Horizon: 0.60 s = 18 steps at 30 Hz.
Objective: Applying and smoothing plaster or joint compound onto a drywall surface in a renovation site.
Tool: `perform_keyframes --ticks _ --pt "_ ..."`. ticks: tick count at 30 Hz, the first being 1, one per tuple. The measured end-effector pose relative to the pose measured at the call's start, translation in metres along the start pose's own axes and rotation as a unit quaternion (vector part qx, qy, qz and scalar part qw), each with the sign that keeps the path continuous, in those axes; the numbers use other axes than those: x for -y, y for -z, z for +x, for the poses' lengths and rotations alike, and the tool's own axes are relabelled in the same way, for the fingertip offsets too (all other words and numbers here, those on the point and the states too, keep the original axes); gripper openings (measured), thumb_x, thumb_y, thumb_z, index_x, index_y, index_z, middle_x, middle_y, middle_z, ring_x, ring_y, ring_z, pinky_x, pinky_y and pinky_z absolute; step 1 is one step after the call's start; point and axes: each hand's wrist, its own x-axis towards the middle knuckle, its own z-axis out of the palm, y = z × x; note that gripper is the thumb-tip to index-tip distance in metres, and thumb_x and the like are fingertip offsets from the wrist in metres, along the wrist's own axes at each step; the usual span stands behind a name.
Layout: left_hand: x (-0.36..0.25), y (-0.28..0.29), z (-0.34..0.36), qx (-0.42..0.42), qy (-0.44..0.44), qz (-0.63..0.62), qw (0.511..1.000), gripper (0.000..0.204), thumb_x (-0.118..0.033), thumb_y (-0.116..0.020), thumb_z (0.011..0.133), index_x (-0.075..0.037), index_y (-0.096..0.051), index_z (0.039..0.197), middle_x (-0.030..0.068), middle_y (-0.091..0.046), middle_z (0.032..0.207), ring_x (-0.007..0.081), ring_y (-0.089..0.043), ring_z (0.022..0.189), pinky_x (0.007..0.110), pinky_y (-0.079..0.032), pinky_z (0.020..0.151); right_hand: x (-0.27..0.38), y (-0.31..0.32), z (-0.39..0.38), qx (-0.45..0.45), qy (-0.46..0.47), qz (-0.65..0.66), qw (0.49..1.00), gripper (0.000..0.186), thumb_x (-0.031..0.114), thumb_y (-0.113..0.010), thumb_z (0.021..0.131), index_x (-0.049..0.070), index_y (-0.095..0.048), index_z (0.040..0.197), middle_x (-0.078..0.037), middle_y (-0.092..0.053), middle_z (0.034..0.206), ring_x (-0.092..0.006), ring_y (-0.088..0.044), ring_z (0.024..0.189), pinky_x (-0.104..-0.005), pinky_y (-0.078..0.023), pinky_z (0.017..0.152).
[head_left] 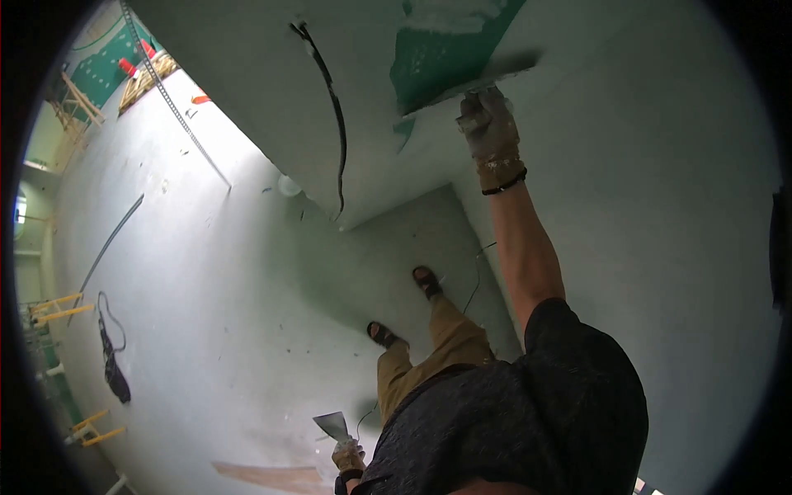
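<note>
The gloved right hand [490, 124] grips a trowel [470, 87] against the wall [660, 165]; the left hand [347, 456] seemingly clasps a putty knife [333, 425].

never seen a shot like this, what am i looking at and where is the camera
There is no machine here, only a person in work gloves. The one picture comes from a wide camera worn on the head, so straight edges bend. It looks along a pale wall and down to the floor, where the person's sandalled feet stand. The raised right hand presses a wide trowel to the wall beside a green patch. The left hand, low down, holds a small putty knife. A black cable lies on the floor.
</note>
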Motion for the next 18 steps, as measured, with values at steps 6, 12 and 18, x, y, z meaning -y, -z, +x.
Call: perform_keyframes --ticks 6,12,18 --pt "0.03 0.044 0.067 0.006 -0.081 0.048 0.996 0.028 -0.011 -0.066 0.087 -0.013 -0.058 0.115 0.0083 -0.064 0.095 0.0237 -0.064 0.083 0.039 -0.049 0.066 0.1 -0.082 0.045 0.089 0.069 -0.056 0.992 0.007 0.011 -0.058 0.096 0.01 -0.057 0.089 0.001 -0.048 0.077 -0.0121 -0.042 0.063 -0.0289 -0.04 0.055" --pt "0.042 0.045 0.147 -0.045 -0.348 0.63 0.693 0.039 -0.038 -0.064 0.09 -0.026 -0.063 0.127 0.0062 -0.066 0.121 0.026 -0.064 0.109 0.041 -0.052 0.085 0.184 -0.141 0.1 0.021 0.145 -0.079 0.986 0.014 0.013 -0.058 0.096 0.002 -0.063 0.102 -0.008 -0.064 0.09 -0.0221 -0.058 0.075 -0.0359 -0.047 0.061" --pt "0.037 0.037 0.188 -0.026 -0.303 0.748 0.59 0.055 -0.052 -0.056 0.093 -0.027 -0.053 0.142 0.0036 -0.06 0.137 0.0242 -0.059 0.122 0.041 -0.051 0.093 0.277 -0.201 0.146 0.086 0.282 -0.39 0.873 0.028 0.024 -0.058 0.098 0.002 -0.065 0.113 -0.01 -0.07 0.095 -0.024 -0.064 0.086 -0.0388 -0.053 0.071"
